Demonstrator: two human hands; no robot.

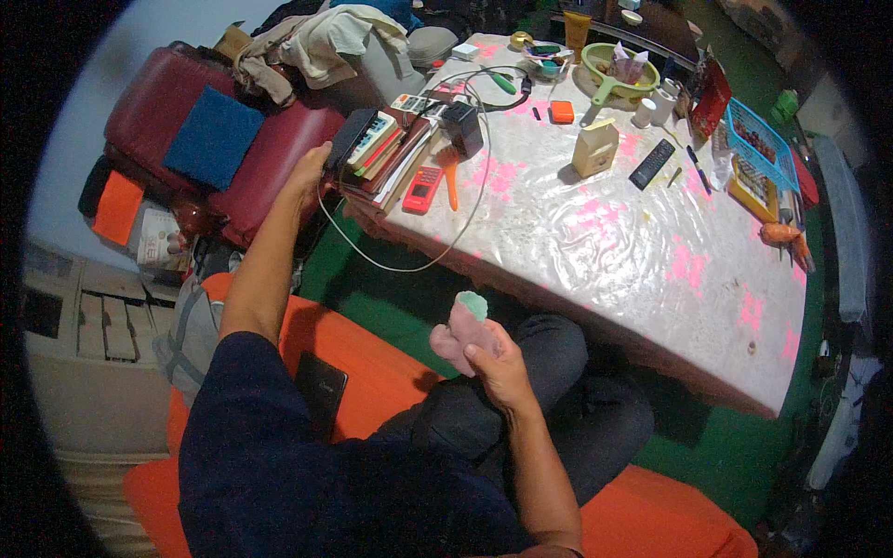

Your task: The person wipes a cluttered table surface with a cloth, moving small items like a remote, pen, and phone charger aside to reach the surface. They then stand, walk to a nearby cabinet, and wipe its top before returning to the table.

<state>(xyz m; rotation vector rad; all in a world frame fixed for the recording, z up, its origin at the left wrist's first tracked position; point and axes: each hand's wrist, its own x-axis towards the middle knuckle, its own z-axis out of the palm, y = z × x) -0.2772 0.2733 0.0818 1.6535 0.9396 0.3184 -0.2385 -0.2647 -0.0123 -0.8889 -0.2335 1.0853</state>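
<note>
In my right hand (497,363) is a soft pink cloth item with a mint-green end (466,328), held above my crossed legs. My left hand (314,166) reaches out to the left end of the table and is at a black case (352,143) beside a stack of books and papers (387,164); whether its fingers grip the case cannot be made out. On the stack lie remote controls and a black power adapter (462,127). Just right of the stack are a red calculator-like device (422,188) and an orange-handled brush (450,178). A thin white cable loops down over the table edge.
The table (544,230) has a clear plastic cover. On it stand a small paper box (595,148), a black remote control (651,164), a green strainer (605,89), an orange case (561,112) and a blue basket (760,143). A maroon chair (279,167) is at the left; an orange seat (377,363) is beneath me.
</note>
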